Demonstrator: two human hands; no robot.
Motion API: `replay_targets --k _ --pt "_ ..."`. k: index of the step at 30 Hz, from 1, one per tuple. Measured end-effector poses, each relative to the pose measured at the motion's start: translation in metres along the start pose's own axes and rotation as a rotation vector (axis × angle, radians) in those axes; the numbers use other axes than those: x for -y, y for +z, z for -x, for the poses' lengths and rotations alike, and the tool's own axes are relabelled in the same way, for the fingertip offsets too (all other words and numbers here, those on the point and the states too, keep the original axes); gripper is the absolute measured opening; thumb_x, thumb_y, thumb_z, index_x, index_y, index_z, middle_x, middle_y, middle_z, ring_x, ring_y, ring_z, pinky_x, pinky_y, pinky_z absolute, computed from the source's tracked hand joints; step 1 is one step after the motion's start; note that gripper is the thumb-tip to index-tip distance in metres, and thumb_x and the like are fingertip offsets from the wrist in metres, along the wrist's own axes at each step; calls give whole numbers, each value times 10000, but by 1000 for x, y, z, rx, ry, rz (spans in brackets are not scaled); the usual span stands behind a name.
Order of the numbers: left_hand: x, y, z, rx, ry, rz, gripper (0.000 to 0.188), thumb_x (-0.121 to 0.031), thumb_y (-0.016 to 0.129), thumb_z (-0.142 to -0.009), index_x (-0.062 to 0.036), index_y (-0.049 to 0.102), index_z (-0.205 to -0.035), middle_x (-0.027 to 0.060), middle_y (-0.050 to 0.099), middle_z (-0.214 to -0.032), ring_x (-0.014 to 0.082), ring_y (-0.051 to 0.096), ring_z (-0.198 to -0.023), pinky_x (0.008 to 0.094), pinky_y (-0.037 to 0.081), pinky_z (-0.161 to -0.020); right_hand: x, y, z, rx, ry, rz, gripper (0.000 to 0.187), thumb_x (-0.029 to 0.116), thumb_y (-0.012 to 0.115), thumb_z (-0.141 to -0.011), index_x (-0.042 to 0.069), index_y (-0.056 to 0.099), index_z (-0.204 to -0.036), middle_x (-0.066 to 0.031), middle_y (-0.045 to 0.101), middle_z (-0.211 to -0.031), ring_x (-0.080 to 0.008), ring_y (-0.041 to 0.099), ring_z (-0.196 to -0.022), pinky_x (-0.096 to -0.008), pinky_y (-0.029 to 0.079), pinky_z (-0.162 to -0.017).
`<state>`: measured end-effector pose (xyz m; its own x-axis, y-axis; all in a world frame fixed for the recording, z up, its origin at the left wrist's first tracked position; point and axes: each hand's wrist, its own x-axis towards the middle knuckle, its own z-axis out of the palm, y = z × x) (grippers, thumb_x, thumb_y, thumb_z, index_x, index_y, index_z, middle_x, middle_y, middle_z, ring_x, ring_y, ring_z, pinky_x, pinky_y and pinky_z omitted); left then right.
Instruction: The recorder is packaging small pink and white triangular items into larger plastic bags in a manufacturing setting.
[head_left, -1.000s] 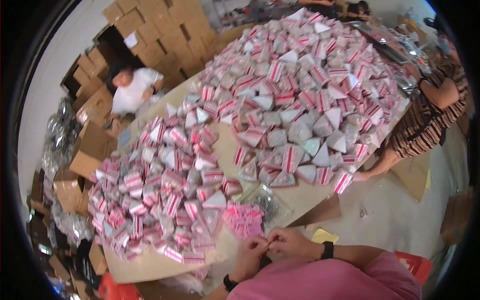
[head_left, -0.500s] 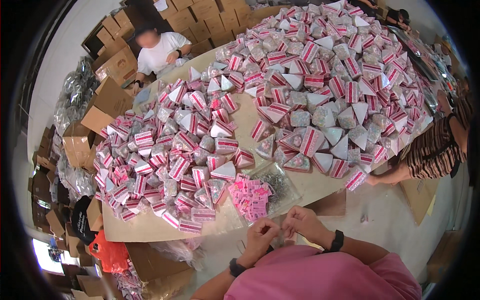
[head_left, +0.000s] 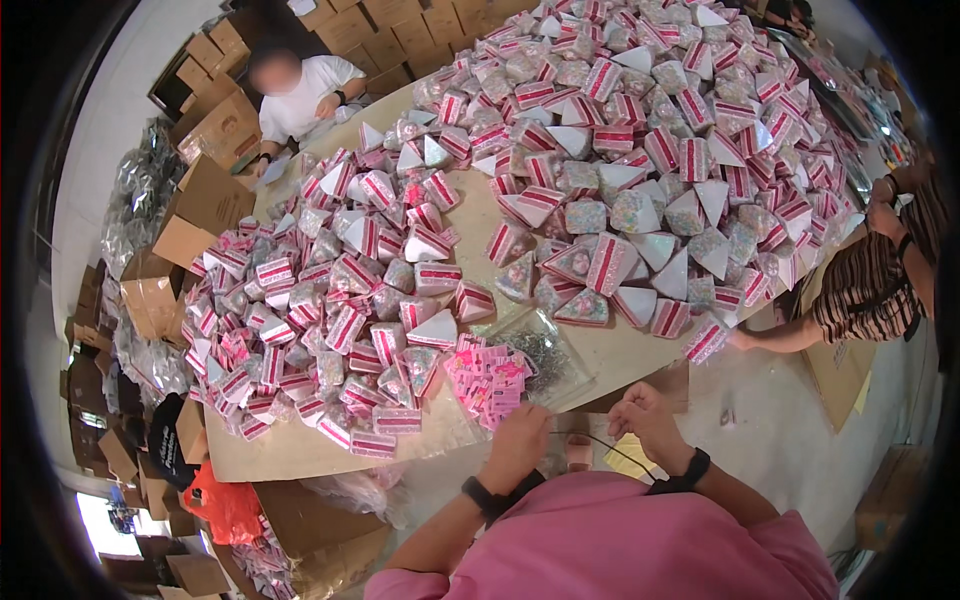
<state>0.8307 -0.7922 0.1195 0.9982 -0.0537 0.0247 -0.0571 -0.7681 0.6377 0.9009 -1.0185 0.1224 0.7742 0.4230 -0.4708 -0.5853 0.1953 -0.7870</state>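
Observation:
My left hand (head_left: 522, 438) is closed, its fingertips pinched together near the table's front edge. To its right, my right hand (head_left: 648, 422) is held up with curled fingers pressed together. Whatever either hand holds is too small to make out. A thin dark cord (head_left: 598, 440) curves from beside my left hand to the black band (head_left: 690, 472) on my right wrist. Another black band (head_left: 492, 496) circles my left wrist. Just beyond my left hand lie pink printed cards (head_left: 490, 385), next to a clear plastic bag (head_left: 575, 372) with dark, thin metallic pieces inside.
Wrapped cake-slice-shaped items in pink and white form a left pile (head_left: 330, 300) and a larger right pile (head_left: 640, 160) on the table (head_left: 270, 455). A person in white (head_left: 305, 95) works at the far left. Someone in stripes (head_left: 875, 290) stands at the right. Cartons (head_left: 205, 210) line the left.
My hands have moved from close together to well apart. The dark cord now shows between them. The whole view has shifted slightly.

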Motion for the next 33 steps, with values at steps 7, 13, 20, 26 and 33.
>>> replay_targets --k 7,13,20,26,33 --pt "20 -20 -78 -222 164 -451 113 -58 544 -758 -49 571 -868 114 563 -894 321 533 -920 436 450 -774 -9 -13 1 47 37 -12 73 52 496 -901 58 424 -913 -135 620 -806 -215 635 -617 -297 520 -538" --pt "49 -41 -113 -5 190 -590 57 -104 597 -734 -79 628 -775 101 574 -900 298 527 -953 423 438 -804 -12 -18 0 6 15 59 73 44 494 -896 46 422 -905 -124 611 -776 -187 599 -565 -279 504 -520" --pt "32 -94 -119 -10 62 -90 164 -150 637 -755 8 593 -739 153 582 -753 316 573 -740 406 443 -677 0 -4 -3 19 -30 86 69 62 524 -885 29 464 -871 -93 604 -723 -147 579 -547 -251 481 -489" --pt "19 -111 -108 42 -337 373 224 -185 632 -839 -2 591 -717 23 593 -794 83 534 -697 249 414 -594 31 30 -16 72 -106 183 61 76 537 -883 40 488 -888 -54 599 -709 -105 575 -548 -223 466 -480" --pt "7 -76 -61 -84 -443 1049 168 -202 589 -903 -38 614 -879 15 617 -825 92 559 -726 222 439 -660 42 86 -33 110 -290 225 76 103 540 -885 39 498 -879 -27 554 -694 -89 551 -551 -219 440 -488"
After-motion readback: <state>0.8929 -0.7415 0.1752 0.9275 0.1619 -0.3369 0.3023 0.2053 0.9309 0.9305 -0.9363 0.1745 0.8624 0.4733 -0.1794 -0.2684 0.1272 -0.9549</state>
